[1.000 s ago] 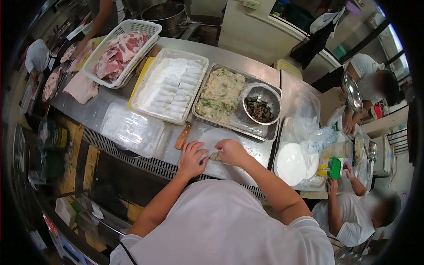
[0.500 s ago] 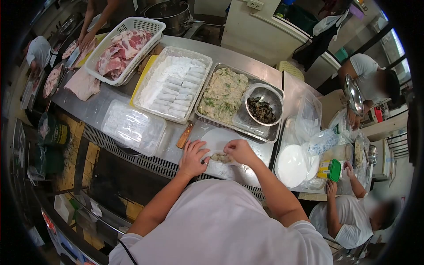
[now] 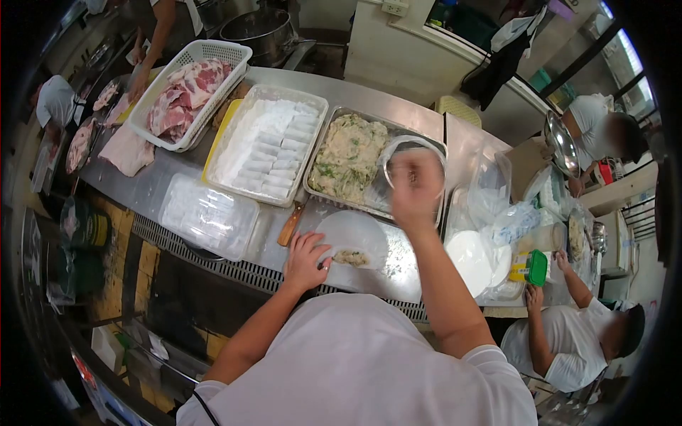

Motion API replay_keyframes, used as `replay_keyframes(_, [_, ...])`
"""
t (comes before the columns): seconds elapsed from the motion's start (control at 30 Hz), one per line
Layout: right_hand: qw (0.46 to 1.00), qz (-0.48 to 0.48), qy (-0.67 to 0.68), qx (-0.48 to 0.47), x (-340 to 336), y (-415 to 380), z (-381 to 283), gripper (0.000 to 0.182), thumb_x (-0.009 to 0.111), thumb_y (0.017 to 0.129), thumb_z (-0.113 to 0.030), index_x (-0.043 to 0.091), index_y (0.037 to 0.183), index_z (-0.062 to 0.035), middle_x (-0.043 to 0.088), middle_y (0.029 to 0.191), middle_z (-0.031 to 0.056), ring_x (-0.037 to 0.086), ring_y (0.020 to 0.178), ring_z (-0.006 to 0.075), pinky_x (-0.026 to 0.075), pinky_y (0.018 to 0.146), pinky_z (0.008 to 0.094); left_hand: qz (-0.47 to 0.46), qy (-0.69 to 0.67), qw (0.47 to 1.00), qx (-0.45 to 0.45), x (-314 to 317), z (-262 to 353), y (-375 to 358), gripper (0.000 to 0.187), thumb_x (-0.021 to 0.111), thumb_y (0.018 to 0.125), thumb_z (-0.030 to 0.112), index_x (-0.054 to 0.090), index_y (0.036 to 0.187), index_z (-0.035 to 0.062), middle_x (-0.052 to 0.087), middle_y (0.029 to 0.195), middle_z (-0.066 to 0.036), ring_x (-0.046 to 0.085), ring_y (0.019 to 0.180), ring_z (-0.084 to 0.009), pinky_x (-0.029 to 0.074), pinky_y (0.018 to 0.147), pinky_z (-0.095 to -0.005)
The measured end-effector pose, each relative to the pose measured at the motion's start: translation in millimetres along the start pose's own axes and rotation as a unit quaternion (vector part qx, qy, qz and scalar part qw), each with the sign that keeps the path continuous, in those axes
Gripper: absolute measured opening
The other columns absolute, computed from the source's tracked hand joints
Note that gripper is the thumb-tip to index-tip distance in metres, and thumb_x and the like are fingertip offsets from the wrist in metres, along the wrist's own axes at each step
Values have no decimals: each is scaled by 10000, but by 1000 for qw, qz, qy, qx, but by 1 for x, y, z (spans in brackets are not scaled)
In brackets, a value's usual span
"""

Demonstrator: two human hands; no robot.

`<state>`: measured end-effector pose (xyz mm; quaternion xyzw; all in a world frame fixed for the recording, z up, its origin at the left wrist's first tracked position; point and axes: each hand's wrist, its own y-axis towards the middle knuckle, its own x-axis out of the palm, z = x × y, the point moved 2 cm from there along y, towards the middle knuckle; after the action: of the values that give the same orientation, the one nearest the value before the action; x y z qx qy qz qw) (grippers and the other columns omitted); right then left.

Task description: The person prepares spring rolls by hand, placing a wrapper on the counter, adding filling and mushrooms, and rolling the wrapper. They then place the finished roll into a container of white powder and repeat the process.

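A round translucent wrapper [image 3: 349, 228] lies on the steel table in front of me. A small strip of pale, green-flecked filling [image 3: 352, 257] rests on its near part. My left hand [image 3: 307, 259] is at the wrapper's left edge, fingers stretched out and apart. My right hand [image 3: 415, 192], smeared by motion, is over the steel bowl [image 3: 415, 143] and hides much of its dark pieces. The bowl stands in a metal tray beside a large mass of green-flecked filling [image 3: 348, 149]. A wooden-handled knife [image 3: 290, 224] lies just beyond my left hand.
White-dusted rolls [image 3: 266, 163] fill part of a plastic tub. A lidded plastic box [image 3: 209, 216] is at left, with raw meat [image 3: 186, 99] in a white basket behind. White round sheets [image 3: 465, 266] are stacked at right. Co-workers stand at the right and far left.
My right hand has left the filling on the wrapper and moved forward and right to over the bowl. My left hand stays by the wrapper.
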<state>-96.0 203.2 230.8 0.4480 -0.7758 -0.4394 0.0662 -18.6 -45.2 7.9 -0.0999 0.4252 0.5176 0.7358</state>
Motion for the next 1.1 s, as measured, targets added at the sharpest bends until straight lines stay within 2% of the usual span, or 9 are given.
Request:
replay_keyframes(0.03, [990,-118,-78,-25,23,-20,32,114,662,937,5,691,1046,23,693,983,210,676,879,397,553,799,472,0,-2,1000,-3,0,1,0,352,825,832,171,787,1179,127,659,1425,-112,536,1448,-359,301,1301,-612])
replay_keyframes(0.07, [915,-345,-180,111,42,-54,75,187,625,935,-55,736,1065,20,713,1043,253,673,983,464,545,898,547,0,-4,1000,-6,0,2,-1,349,823,835,173,787,1179,128,659,1426,-113,536,1449,-359,298,1302,-612])
replay_keyframes(0.1, [811,-513,-265,98,48,-83,102,230,593,936,-66,774,1055,14,719,1054,255,673,1050,444,544,952,536,-4,-4,1000,-8,0,2,-3,338,817,840,181,789,1172,127,661,1424,-112,536,1445,-359,303,1297,-613])
replay_keyframes(0.13, [896,-384,-210,68,46,-104,106,196,634,931,-79,783,1013,17,722,1054,247,668,1059,442,552,961,533,-8,-2,1000,-8,0,-1,-5,327,811,845,189,791,1165,127,663,1423,-111,535,1441,-359,308,1292,-614])
replay_keyframes(0.23, [929,-290,-191,127,30,-90,72,188,686,918,-95,789,1030,16,725,1066,242,666,1073,439,553,948,533,-7,-4,1000,-12,3,0,-7,310,801,852,197,790,1154,126,659,1430,-110,534,1439,-360,312,1283,-620])
replay_keyframes(0.5, [931,-186,-207,237,-26,-68,133,246,681,920,-67,825,1115,-25,795,1107,208,739,1078,419,583,973,492,-5,3,1000,-11,4,-1,-1,386,817,838,200,770,1214,126,635,1447,-122,519,1453,-373,296,1293,-618])
replay_keyframes(0.57, [904,-168,-204,337,-46,-46,151,249,694,915,-93,821,1113,-12,803,1068,220,756,1024,432,592,946,502,-4,7,1000,-10,3,1,0,386,812,832,196,762,1207,117,636,1440,-118,527,1446,-365,304,1290,-621])
replay_keyframes(0.87, [866,-298,-318,247,-34,-12,222,332,691,893,-127,822,1184,-38,803,1111,240,769,1093,417,603,989,507,-13,12,1000,-20,-1,4,4,385,825,809,178,763,1183,112,640,1430,-114,541,1429,-364,320,1281,-622])
replay_keyframes(1.1, [750,-460,-384,279,-14,-16,267,324,699,897,-135,785,1169,19,775,1198,289,747,1154,445,601,1028,523,-14,16,999,-28,1,4,4,386,824,812,200,773,1188,128,652,1435,-113,544,1428,-374,321,1279,-633])
